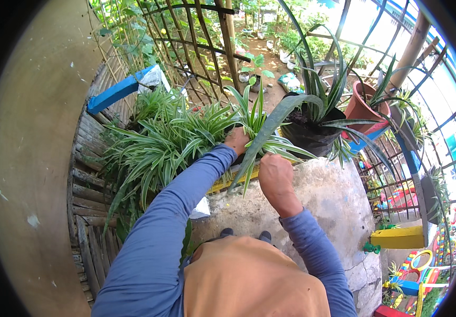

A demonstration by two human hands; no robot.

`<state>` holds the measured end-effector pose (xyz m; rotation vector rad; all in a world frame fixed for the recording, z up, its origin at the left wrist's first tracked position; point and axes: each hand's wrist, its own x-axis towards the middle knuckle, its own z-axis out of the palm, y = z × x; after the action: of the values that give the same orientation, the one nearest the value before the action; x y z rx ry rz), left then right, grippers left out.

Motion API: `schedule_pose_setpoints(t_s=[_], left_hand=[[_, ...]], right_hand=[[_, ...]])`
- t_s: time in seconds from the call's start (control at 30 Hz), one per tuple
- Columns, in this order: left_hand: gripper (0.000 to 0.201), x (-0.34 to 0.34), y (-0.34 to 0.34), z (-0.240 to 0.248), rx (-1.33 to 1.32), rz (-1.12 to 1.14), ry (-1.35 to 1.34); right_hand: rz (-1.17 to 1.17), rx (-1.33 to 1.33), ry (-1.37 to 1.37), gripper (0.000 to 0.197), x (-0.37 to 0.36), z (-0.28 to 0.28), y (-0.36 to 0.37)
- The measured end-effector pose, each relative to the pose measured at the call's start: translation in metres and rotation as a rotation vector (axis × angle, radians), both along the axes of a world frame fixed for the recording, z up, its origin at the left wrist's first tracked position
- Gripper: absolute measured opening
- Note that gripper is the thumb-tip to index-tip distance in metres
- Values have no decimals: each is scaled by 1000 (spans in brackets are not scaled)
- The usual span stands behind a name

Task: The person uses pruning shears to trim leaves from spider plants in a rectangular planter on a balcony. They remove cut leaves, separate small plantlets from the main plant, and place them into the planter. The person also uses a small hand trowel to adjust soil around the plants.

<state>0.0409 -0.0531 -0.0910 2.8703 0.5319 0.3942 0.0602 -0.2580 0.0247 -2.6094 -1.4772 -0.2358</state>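
As two bare hands work among potted greenery beside a bamboo fence [215, 47], a striped plant [254, 122] with green-and-cream leaves stands at their fingertips, at the right end of a bank of similar foliage [178, 129] and just beside a black grow bag [312, 132]. The left hand [237, 140] reaches in low at the clump's base, its fingers lost in the leaves, so its grip cannot be told. The right hand [276, 177], nearer the body, is curled with knuckles up and fingertips hidden; whether it pinches a leaf is likewise unclear. Between the two, a long grey-green leaf [266, 129] from the bagged plant slants down toward a yellow edge [221, 184]. The striped clump looks light and supple, its narrow blades likely to bend easily but to crease or tear if tugged by their tips, and perhaps a little slick. The surest hold would be low, where the leaves gather at the crown, with several blades taken together. The grey-green leaf appears thicker and stiffer, better eased aside than folded.
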Motion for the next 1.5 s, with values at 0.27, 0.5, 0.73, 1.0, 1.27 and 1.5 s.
schedule_pose_setpoints(t_s=[0.27,0.5,0.73,1.0,1.27,1.5], left_hand=[[27,18,27,27,-27,-32,446],[37,-10,5,174,86,66,689],[45,-47,3,233,235,-18,247],[28,-98,-8,250,18,67,-200],[27,-198,-63,233,-61,492,-651],[23,-254,-130,143,-290,603,-817]], right_hand=[[-35,-181,68,17,16,26,-2],[-4,12,55,19,24,76,-49],[-163,123,232,21,-8,76,-67],[-231,94,362,23,-30,86,-104],[-208,-75,327,23,-38,84,-157],[-76,158,800,30,-27,46,-164]])
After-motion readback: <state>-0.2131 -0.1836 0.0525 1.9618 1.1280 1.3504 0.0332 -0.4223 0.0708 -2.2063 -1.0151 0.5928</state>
